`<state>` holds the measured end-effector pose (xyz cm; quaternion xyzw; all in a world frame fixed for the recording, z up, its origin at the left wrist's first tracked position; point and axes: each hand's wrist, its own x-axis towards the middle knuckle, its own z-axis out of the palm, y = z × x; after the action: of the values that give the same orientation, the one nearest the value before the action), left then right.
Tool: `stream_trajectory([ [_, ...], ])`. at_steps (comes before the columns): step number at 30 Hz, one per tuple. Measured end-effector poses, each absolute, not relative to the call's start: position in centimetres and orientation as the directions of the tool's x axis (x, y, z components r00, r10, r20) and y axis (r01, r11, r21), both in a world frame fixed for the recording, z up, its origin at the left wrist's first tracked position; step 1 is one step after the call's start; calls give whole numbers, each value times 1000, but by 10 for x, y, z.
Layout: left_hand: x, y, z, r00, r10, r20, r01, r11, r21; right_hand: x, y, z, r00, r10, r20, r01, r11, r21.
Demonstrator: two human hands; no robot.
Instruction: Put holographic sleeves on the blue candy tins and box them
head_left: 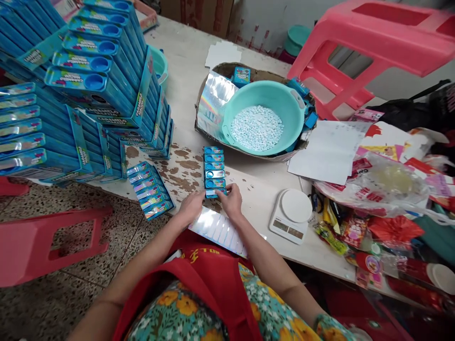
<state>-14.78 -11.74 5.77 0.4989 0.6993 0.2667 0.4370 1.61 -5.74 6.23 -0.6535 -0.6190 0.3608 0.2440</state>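
A column of small blue candy boxes lies on the table straight ahead of me. At the column's near end, my left hand and my right hand close on the last candy box from its two sides. The fingertips of both hands meet the edges of that box. Just below my hands, partly under my right forearm, lies a shiny silvery sheet with a row of pale strips. To the left, a blue display tray of similar boxes rests at a slant near the table edge.
Tall stacks of filled blue display trays rise at the left. A turquoise basin of small white candies sits in a cardboard box. A white kitchen scale, papers and loose packaging lie right. Pink stools stand around.
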Motion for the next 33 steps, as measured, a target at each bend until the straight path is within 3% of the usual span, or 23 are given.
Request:
stream_trajectory([
  [5, -160, -127, 76, -47, 820, -570, 97, 572, 815, 25, -56, 76, -97, 985, -146, 587, -62, -808],
  [8, -154, -143, 87, 145, 788, -599, -24, 608, 794, 33, -72, 94, -210, 976, -62, 572, 71, -817],
  [11, -139, -157, 90, 222, 826, -518, 108, 507, 855, 42, -97, 110, -336, 941, -29, 538, 167, -826],
  [15, -127, -158, 83, 132, 888, -441, 294, 390, 873, 51, -124, 117, -423, 904, 61, 570, 318, -758],
  [21, -133, -152, 82, 113, 907, -407, 260, 368, 893, 44, -139, 96, -588, 809, 23, 687, 514, -513],
  [25, -131, -153, 72, 27, 891, -453, 263, 431, 863, 42, -144, 83, -659, 752, 28, 669, 602, -435],
  [29, -130, -156, 65, -66, 867, -495, 218, 496, 840, 48, -149, 86, -740, 670, 58, 574, 674, -465],
  [33, -133, -156, 71, -2, 897, -442, 220, 432, 875, 50, -140, 117, -703, 712, 8, 552, 552, -625],
])
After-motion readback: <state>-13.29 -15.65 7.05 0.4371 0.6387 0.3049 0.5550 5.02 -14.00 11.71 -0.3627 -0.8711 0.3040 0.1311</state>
